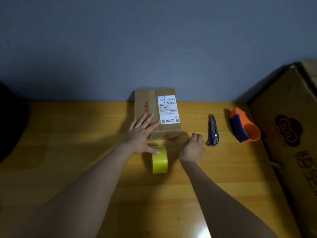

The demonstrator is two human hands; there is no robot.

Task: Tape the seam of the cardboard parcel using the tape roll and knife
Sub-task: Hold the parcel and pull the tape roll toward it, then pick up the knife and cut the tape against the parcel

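While both bare arms reach forward over a yellow wooden table (68, 152), no fresh tape is yet visible on the cardboard parcel (157, 114), so the job looks barely begun.

The parcel lies flat at the far middle of the table, against a grey-blue wall. It carries a white shipping label (169, 109) on its right half and a strip of older brown tape running from far to near on its left half.

The left hand (142, 133) is spread wide open, fingers splayed, resting on or just above the parcel's near left corner; it grips nothing. Its thumb points down toward the tape roll (159, 160), touching or nearly touching the top.

The yellow roll stands on its edge, just near of the parcel, between the two hands.

The right hand (193, 147) hovers to the right of the roll with fingers loosely curled; it seems to hold nothing, though its palm is hidden.

Farther right lies the knife (213, 130), a blue utility cutter, untouched. Beyond it sits an orange and blue tape dispenser (243, 126), and a large cardboard box (288, 134) fills the right edge.

Still to do, by this view: pull tape, lay it along the seam, cut it.
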